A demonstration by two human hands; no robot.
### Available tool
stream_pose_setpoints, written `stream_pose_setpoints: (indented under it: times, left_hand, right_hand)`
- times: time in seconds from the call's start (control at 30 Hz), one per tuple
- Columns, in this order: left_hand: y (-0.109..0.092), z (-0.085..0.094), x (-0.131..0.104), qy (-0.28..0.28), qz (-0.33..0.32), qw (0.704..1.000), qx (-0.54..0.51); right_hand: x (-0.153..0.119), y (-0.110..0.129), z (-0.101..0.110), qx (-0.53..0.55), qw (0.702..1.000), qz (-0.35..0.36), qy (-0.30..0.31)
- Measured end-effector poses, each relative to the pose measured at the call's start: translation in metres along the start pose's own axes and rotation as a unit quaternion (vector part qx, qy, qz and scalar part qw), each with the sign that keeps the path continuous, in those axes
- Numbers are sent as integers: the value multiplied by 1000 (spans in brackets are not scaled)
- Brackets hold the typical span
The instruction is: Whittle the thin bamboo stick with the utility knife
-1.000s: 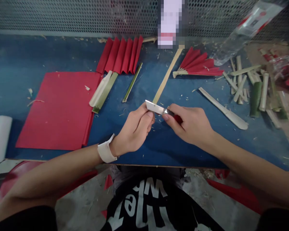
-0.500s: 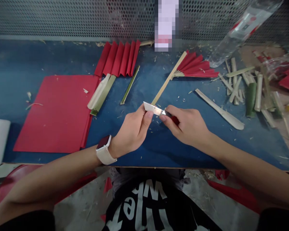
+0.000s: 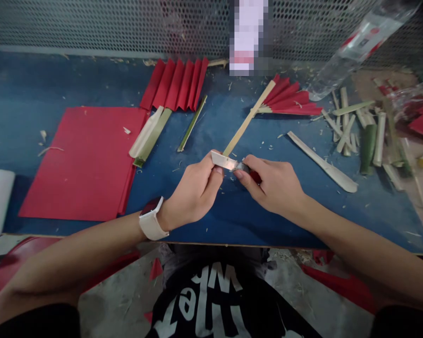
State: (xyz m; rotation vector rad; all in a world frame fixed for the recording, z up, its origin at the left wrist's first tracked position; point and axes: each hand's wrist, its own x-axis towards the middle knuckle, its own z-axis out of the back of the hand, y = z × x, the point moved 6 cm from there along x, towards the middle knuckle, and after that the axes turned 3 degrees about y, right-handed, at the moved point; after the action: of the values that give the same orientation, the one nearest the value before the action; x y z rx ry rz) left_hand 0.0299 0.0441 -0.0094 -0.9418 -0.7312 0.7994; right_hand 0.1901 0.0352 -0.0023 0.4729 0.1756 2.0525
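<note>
Near the middle of the blue table, my left hand [image 3: 195, 190] is closed around the near end of a thin bamboo strip [image 3: 249, 119], which slants up and away to the right. My right hand [image 3: 273, 185] grips a knife [image 3: 224, 161] by its dark and red handle, mostly hidden by the fingers. The blade points left and lies across the strip's near end, by my left thumb. Beyond the strip's far end, a red pleated paper fan [image 3: 291, 99] rests on the table.
Red paper sheets [image 3: 79, 164] lie at left, with a pleated red sheet [image 3: 176, 84] behind. Split bamboo pieces [image 3: 151, 136] and a green bamboo sliver [image 3: 193, 123] lie nearby. At right are a spoon-shaped bamboo piece [image 3: 322, 162], bamboo offcuts [image 3: 368, 145] and a plastic bottle [image 3: 359, 47].
The blade has turned slightly and its tip sits a little lower and further right against the strip. Both hands keep their hold. The whole view has shifted slightly.
</note>
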Motion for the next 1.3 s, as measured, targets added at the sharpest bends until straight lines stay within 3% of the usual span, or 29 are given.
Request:
stream_pose_setpoints:
  times: [0.23, 0.77, 1.1, 1.3]
  left_hand:
    - [-14, 2, 0, 6, -25, 998, 52]
    - [-10, 1, 0, -22, -34, 993, 109]
    - [-15, -2, -1, 6, -47, 987, 151]
    - [-15, -1, -2, -23, -67, 982, 175]
  right_hand:
    - [1, -1, 0, 18, 1000, -7, 2]
    - [1, -1, 3, 54, 998, -24, 6]
    - [0, 1, 1, 62, 998, 0, -2]
    - [1, 2, 2, 112, 994, -14, 13]
